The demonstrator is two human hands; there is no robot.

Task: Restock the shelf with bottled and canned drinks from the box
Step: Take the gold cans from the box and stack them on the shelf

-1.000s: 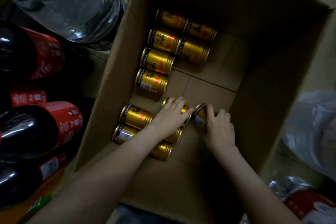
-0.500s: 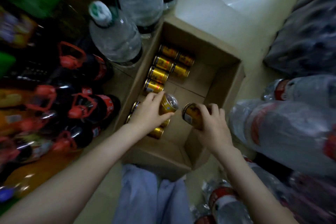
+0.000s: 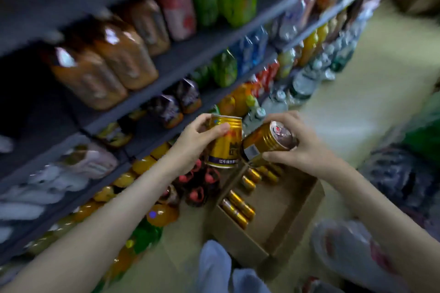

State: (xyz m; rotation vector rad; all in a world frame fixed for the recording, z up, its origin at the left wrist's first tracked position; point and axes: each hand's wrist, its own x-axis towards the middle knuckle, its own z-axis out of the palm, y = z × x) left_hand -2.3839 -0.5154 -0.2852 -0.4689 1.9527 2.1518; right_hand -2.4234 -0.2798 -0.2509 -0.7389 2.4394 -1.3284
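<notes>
My left hand [image 3: 195, 140] grips an upright gold can [image 3: 225, 147] with a purple band at its base. My right hand [image 3: 302, 147] grips a second gold can [image 3: 266, 143], tilted so that its silver top faces me. Both cans are held high in front of the shelf [image 3: 166, 74], close together and nearly touching. Below them on the floor lies the open cardboard box [image 3: 297, 216], with several gold cans [image 3: 238, 207] lying along its left side.
The shelf's tiers on the left carry packs of tea, juice, water and soda bottles. Red-capped dark bottles [image 3: 197, 183] and orange bottles [image 3: 162, 214] stand on the floor beside the box. Wrapped bottle packs [image 3: 352, 252] lie at the right. The pale floor aisle [image 3: 381, 74] runs back.
Both hands have lifted a can each out of the box and raised them to shelf height. My view has swung up from the box to the shelf.
</notes>
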